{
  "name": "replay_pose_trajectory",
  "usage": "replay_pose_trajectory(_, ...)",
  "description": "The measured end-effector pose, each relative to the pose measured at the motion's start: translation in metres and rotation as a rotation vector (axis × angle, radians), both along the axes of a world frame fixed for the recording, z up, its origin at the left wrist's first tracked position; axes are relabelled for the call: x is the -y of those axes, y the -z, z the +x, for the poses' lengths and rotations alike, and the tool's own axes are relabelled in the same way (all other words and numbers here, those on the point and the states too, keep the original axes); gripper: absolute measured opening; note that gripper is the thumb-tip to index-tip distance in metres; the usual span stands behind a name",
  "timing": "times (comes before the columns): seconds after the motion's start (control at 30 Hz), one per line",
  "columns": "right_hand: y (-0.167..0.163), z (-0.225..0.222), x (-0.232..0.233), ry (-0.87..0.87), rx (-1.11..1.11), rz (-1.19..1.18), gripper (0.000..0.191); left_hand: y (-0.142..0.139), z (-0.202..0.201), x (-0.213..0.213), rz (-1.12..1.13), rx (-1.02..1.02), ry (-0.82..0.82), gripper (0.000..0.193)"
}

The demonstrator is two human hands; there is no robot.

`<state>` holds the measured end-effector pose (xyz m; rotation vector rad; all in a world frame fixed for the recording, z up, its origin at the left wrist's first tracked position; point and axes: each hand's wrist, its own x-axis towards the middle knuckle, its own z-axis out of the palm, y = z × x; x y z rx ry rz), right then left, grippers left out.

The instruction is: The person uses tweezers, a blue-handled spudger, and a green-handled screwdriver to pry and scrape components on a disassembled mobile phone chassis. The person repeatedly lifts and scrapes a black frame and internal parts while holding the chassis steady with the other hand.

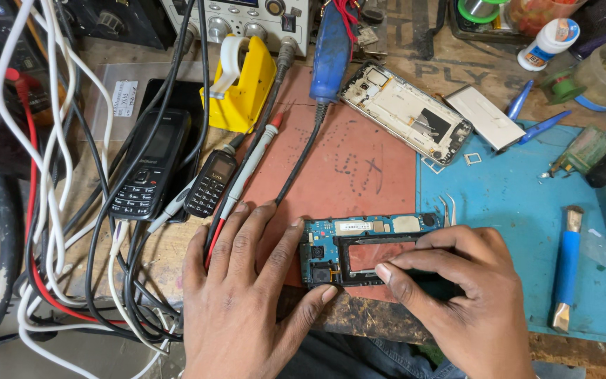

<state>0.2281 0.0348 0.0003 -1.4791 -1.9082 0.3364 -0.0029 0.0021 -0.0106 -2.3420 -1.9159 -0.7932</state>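
A blue phone circuit board point(359, 230) with a large rectangular cut-out lies on a red mat point(359, 168) at the bench's near edge. My left hand point(247, 295) rests flat beside it, with index finger and thumb touching the board's left end. My right hand point(457, 295) pinches the board's right part, its thumb pressing the lower rail of the cut-out. Both hands steady the same board.
An opened phone frame point(405, 112) and a white panel point(484, 117) lie behind. Two keypad phones point(150, 165) point(210, 184), probe leads point(254, 158), tangled cables point(50, 210), a yellow holder point(243, 84), a blue soldering iron point(331, 52), a blue-handled tool point(566, 270), a blue mat point(513, 203).
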Motion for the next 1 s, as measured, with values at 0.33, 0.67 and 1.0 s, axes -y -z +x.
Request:
replay_pose_trajectory(0.33,-0.0001,0.0007,0.0004,0.018,0.013,-0.04,0.019,-0.001,-0.0005,-0.0003,-0.005,-0.008,0.005,0.071)
replay_pose_trajectory(0.67,0.0001,-0.0016,-0.0003,0.028,0.01,-0.032,0.019,0.0001,-0.0002,0.0002,0.012,-0.001,-0.001,0.072)
replay_pose_trajectory(1.0,-0.0011,-0.0031,0.0006,0.019,0.004,-0.037,0.018,-0.0014,0.0013,0.0008,0.006,0.003,-0.011,0.073)
